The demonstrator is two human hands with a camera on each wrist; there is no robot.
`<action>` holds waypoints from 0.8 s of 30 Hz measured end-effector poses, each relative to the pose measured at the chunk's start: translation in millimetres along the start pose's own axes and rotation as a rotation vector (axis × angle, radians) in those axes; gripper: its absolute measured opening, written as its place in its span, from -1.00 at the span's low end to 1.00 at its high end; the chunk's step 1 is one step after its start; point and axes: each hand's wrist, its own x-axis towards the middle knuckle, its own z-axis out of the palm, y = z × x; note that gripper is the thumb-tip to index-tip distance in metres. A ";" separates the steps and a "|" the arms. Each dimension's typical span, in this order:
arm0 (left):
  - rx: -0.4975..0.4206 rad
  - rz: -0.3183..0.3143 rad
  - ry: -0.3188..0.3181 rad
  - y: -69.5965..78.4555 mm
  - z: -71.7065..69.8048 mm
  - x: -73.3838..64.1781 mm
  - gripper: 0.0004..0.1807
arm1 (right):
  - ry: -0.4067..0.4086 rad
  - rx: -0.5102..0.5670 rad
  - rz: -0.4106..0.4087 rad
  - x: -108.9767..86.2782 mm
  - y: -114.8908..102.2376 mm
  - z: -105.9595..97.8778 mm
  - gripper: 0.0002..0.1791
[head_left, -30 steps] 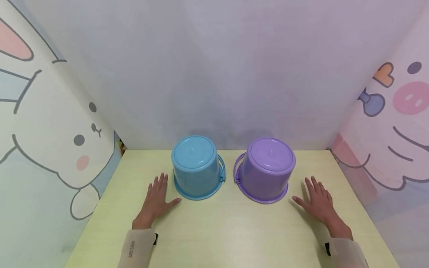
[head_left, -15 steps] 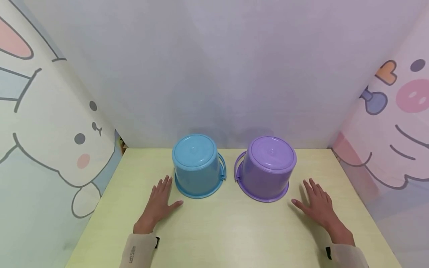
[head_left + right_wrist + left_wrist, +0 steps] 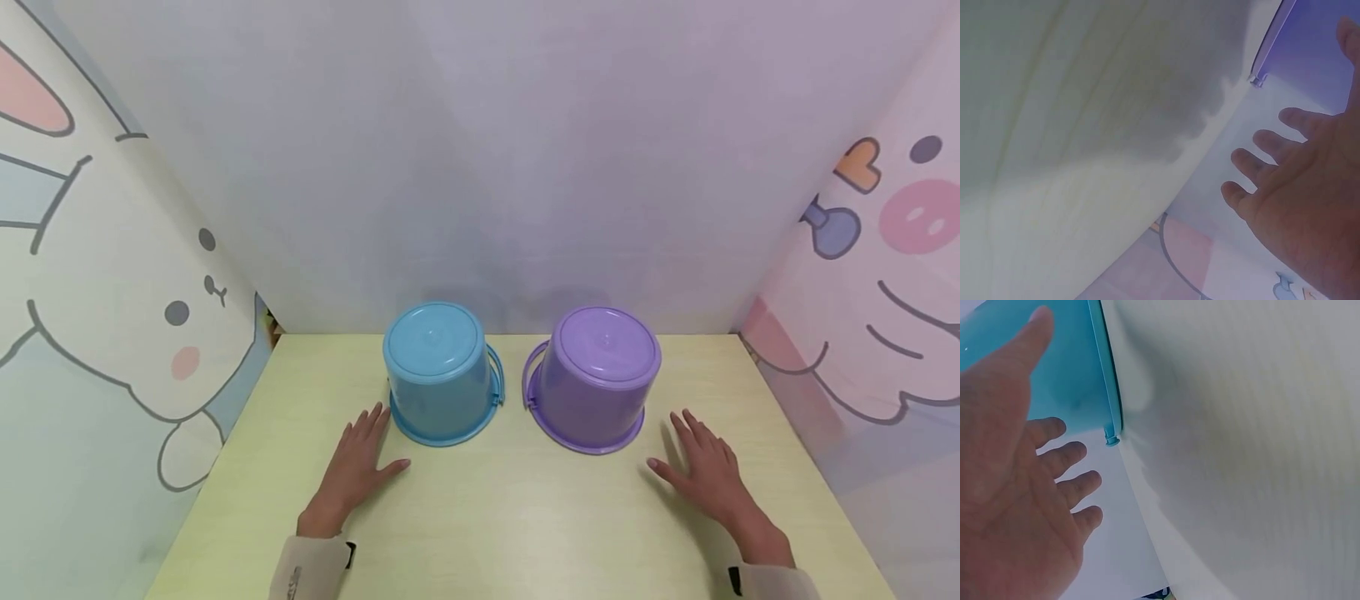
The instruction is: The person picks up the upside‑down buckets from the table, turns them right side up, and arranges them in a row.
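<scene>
A blue bucket stands upside down toward the back of the table, its handle folded out to the right. Beside it, a purple bucket is also upside down, its handle on the left. My left hand is at the near left of the blue bucket, fingers extended and thumb spread, holding nothing. To the right of the purple bucket, my right hand hovers with straight fingers and a spread thumb, its shadow on the table. The left wrist view shows the bare left palm facing the blue bucket's wall.
The pale wooden table meets a plain light back wall. Side panels carry cartoon drawings, a rabbit on the left and a pig on the right. A gap separates the two buckets.
My left hand has shifted slightly right and nearer to me, closer to the blue bucket. The right hand has drifted slightly left and nearer to me. Both buckets have stayed put.
</scene>
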 end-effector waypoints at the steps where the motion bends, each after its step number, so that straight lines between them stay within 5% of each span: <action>1: 0.004 0.004 0.001 0.3 0.5 -0.4 0.04 | -0.001 0.001 -0.005 -0.7 -0.8 1.0 0.00; 24: 0.022 0.034 0.040 12.8 6.4 -8.1 -0.12 | 0.125 -0.001 -0.174 -12.9 -31.6 11.0 -0.25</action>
